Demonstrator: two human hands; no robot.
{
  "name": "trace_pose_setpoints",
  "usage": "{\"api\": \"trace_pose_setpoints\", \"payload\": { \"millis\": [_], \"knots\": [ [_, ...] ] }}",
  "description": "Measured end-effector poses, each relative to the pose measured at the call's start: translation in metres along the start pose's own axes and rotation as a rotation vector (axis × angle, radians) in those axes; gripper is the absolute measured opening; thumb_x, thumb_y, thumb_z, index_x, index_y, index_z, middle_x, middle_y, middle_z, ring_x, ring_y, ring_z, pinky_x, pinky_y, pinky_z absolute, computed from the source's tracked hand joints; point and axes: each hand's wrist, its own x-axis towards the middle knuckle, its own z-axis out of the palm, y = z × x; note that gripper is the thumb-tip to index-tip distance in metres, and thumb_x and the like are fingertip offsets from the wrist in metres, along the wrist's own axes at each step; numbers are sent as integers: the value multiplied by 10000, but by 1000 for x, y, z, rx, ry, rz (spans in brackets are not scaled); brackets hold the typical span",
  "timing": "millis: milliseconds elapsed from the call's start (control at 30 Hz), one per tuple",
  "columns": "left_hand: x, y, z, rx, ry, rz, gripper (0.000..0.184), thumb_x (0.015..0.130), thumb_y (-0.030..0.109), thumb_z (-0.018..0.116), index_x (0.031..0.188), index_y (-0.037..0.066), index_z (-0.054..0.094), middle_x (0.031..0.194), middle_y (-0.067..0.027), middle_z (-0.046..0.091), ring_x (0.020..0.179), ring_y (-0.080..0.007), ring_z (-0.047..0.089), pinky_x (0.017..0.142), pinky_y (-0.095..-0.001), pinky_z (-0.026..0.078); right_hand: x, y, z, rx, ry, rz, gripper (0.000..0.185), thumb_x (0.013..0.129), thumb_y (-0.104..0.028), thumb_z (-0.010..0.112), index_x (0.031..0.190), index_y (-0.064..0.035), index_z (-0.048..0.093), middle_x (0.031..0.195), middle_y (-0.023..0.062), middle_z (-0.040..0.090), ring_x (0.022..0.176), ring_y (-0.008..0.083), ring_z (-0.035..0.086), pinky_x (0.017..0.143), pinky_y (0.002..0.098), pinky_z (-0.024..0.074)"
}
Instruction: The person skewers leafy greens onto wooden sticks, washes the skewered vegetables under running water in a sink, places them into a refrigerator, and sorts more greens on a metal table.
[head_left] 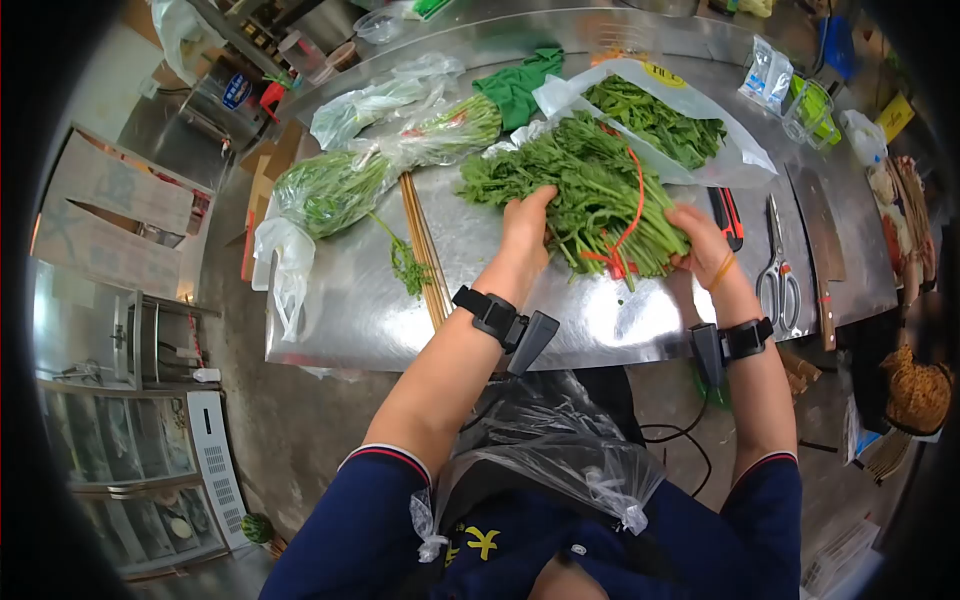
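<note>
A thick bunch of leafy greens (575, 180) is held between my two hands over the steel table (370, 335). A red tie (640, 200) loops around its stems. My left hand (527, 225) grips the leafy side from the left, thumb on top and the other fingers mostly hidden. At the cut stem ends, my right hand (705, 245) is closed on the bunch from the right. Just behind it, a white plastic bag (740, 165) lies open with more greens (655, 120) inside.
Left of the bunch lie wooden sticks (425, 255) and plastic-wrapped greens (335, 190). A green cloth (520, 88) sits farther back. To the right are a red-and-black tool (733, 220), scissors (775, 265) and a long knife (825, 250) near the table edge.
</note>
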Motion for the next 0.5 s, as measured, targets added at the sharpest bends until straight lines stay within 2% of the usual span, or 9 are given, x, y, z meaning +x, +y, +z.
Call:
{"api": "trace_pose_setpoints", "payload": {
  "millis": [33,100,167,200,233,300,367,433,500],
  "knots": [
    [0,3,-1,0,-2,2,350,768,168,569,994,-92,504,924,-170,575,862,-262,558,704,-402,461,6,7,-1,56,33,52,420,772,-326,585,1114,-93,514,906,5,573,777,96,550,602,250,444],
    [-5,5,-2,-151,-94,-113,311,789,153,550,1002,-70,507,942,-156,577,848,-261,568,717,-402,476,3,16,-4,-57,48,2,454,774,-363,581,1106,-62,512,955,47,573,821,139,558,667,278,453],
    [1,1,-8,-256,-144,-145,274,797,138,542,1002,-43,522,946,-142,585,830,-264,575,739,-414,481,1,18,-5,-575,225,-406,498,776,-398,572,1100,-26,503,990,106,572,865,213,563,745,311,442],
    [-4,5,-7,-286,-162,-190,264,796,145,544,993,-30,531,946,-136,590,832,-264,578,747,-412,480,-16,1,6,-826,401,-663,459,751,-316,609,1082,-16,502,1005,148,562,877,288,558,784,333,427],
    [-8,11,-5,-315,-183,-234,254,795,152,547,984,-18,540,946,-130,595,833,-263,580,755,-409,479,-31,-13,17,-827,405,-666,459,751,-316,609,1082,-16,502,1005,148,562,877,288,558,784,333,427],
    [-16,24,-11,-306,-174,-268,245,793,157,550,984,4,545,950,-123,598,843,-264,582,770,-405,480,-54,-32,41,-849,497,-1011,358,705,-196,639,1006,-30,540,952,141,574,869,302,553,763,345,431],
    [-30,33,-25,-257,-253,-240,246,787,159,558,979,6,546,941,-117,600,850,-257,584,770,-393,483,-69,-27,69,-760,335,-997,270,673,-123,646,917,-38,567,884,123,586,823,288,559,731,350,439],
    [-44,37,-43,-215,-215,-235,247,777,146,568,977,3,545,925,-118,601,851,-250,585,768,-395,486,-74,-16,92,-752,218,-981,190,706,-120,615,877,-45,581,856,107,594,798,281,568,703,352,445],
    [-53,33,-65,-234,-272,-245,243,766,125,576,973,3,544,915,-113,597,823,-246,588,757,-400,489,-72,-3,109,-844,-18,-719,155,731,-107,579,875,-51,581,832,100,600,796,297,572,691,355,448]
  ]
}}
